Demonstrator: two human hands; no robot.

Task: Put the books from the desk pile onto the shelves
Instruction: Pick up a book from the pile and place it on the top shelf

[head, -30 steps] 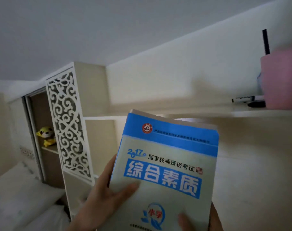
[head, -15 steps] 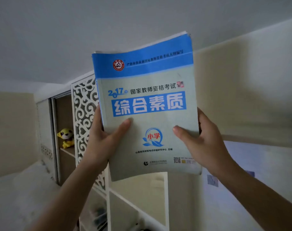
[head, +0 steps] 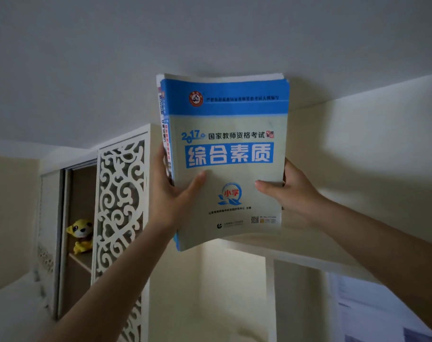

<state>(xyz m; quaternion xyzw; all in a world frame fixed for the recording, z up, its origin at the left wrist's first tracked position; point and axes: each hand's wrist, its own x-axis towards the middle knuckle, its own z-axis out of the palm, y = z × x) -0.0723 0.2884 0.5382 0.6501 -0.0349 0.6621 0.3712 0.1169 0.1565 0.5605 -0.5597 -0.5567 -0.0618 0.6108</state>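
A thick blue and pale green book (head: 229,174) with Chinese lettering is held upright, high up near the ceiling, its front cover facing me. Behind it at the left edge another book's spine (head: 163,124) shows. My left hand (head: 171,193) grips the left side, thumb across the cover. My right hand (head: 291,193) grips the right side, thumb on the cover. The books' lower edge is level with the top shelf board (head: 308,257) of the white shelving.
A white fretwork panel (head: 121,208) stands to the left, beside an open cabinet with a yellow plush toy (head: 80,234) on a shelf. The ceiling is close above the book. Open shelf compartments (head: 232,292) lie below.
Both hands have raised the book higher and slightly rightward, up toward the ceiling. A second spine now shows at its left edge.
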